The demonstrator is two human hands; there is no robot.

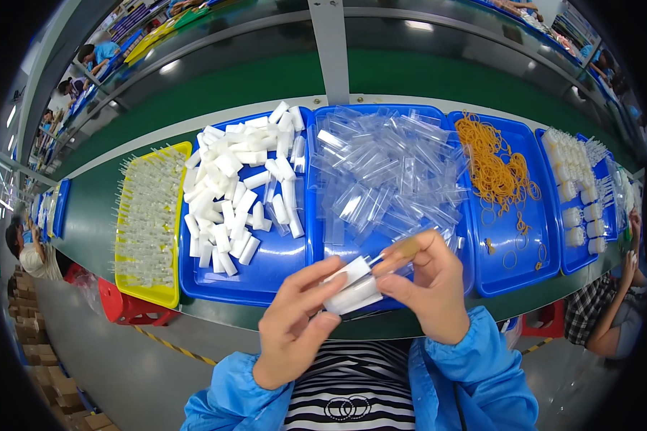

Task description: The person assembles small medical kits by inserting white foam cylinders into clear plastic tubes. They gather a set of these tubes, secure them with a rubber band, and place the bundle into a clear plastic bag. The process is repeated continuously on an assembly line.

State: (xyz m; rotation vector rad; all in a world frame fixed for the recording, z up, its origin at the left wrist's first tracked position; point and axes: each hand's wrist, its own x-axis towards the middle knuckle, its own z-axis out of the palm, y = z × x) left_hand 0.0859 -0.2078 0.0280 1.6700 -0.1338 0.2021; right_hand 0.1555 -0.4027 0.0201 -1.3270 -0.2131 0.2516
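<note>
Just in front of my body, my left hand (291,323) grips white cylindrical pieces (356,294), which lie side by side and slanted between my two hands. My right hand (435,287) meets their right end with thumb and fingers bent inward. A thin, pale tip sticks out there, near the right index finger. That finger looks yellowish near its end; whether a covering or a rubber band causes this I cannot tell. Behind the hands, a blue tray (320,241) holds many flat transparent plastic sleeves (388,169).
Left of the sleeves, loose white cylinders (226,165) fill a blue tray (280,251). Beyond stands a yellow tray (147,291) of thin translucent parts (147,223). Orange rubber bands (496,165) lie in a blue tray (496,276). A co-worker's arm (611,305) is at far right.
</note>
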